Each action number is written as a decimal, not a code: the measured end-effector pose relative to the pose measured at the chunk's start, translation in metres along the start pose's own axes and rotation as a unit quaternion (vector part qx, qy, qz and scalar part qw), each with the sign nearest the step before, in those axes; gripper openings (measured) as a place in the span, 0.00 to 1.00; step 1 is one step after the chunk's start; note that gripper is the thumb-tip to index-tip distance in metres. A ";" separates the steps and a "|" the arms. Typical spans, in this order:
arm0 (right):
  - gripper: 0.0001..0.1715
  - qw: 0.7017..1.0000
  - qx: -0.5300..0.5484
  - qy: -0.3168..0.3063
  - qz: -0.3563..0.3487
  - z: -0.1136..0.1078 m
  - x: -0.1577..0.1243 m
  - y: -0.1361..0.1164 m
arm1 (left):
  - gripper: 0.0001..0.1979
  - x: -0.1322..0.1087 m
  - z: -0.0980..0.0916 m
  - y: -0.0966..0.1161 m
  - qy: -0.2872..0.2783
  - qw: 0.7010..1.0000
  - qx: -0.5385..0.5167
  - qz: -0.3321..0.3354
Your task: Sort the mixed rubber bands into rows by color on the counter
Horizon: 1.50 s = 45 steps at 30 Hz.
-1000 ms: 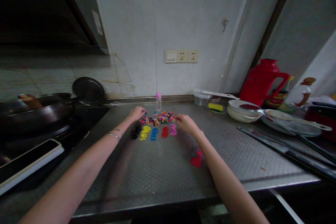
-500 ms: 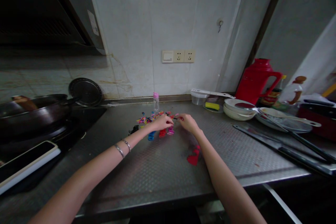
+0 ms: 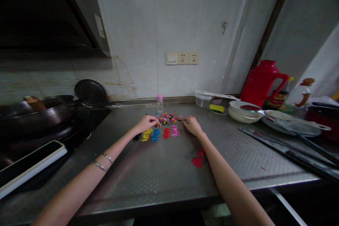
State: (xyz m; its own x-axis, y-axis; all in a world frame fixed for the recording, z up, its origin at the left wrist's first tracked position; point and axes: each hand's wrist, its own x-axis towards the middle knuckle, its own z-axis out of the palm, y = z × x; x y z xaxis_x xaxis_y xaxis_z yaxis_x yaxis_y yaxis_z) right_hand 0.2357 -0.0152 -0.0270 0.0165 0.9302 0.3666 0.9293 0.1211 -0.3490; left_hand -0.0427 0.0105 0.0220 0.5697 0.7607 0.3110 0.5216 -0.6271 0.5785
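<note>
A mixed pile of small coloured elastic bands (image 3: 166, 118) lies on the metal counter. In front of it sit sorted heaps of black bands (image 3: 137, 137), yellow bands (image 3: 147, 134), blue bands (image 3: 155, 135), red bands (image 3: 166, 133) and pink bands (image 3: 175, 131). My left hand (image 3: 146, 123) is at the pile's left edge, above the black and yellow heaps, fingertips pinched; anything between them is too small to make out. To the right of the pile, my right hand (image 3: 192, 126) has its fingers closed at a thin dark piece (image 3: 179, 120).
A pink-capped clear bottle (image 3: 160, 104) stands behind the pile. Red heart-shaped pieces (image 3: 197, 161) lie by my right forearm. Rightward are a yellow sponge (image 3: 216, 108), bowls (image 3: 245, 113), a knife (image 3: 262, 144) and a red thermos (image 3: 261, 83). A phone (image 3: 31, 166) and a wok (image 3: 37, 113) are leftward.
My left hand has moved left, off the middle of the pile, uncovering the yellow heap. My right hand stays at the pile's right side. The view has shifted slightly.
</note>
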 end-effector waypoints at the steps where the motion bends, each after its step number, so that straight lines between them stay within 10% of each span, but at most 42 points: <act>1: 0.17 1.000 0.001 0.000 0.004 0.001 0.001 0.000 | 0.17 -0.005 -0.008 -0.009 0.014 1.000 0.000 -0.016; 11: 0.18 0.999 0.025 -0.047 -0.007 0.006 0.024 0.001 | 0.15 -0.036 -0.058 -0.082 0.133 0.980 -0.015 -0.146; 33: 0.19 0.995 0.074 -0.006 -0.065 0.002 0.035 -0.010 | 0.16 -0.047 -0.062 -0.087 0.152 0.967 -0.059 -0.196; 45: 0.21 0.981 0.125 -0.096 -0.112 0.002 0.022 -0.021 | 0.13 -0.048 -0.060 -0.079 0.144 0.968 -0.063 -0.198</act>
State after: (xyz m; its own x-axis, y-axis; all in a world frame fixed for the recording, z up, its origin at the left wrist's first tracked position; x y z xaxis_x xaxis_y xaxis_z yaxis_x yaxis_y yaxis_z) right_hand 0.2159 0.0038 -0.0133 -0.2705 0.9154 0.2980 0.7818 0.3895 -0.4869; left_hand -0.1489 0.0332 0.0065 0.1310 0.9634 0.2339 0.5713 -0.2662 0.7763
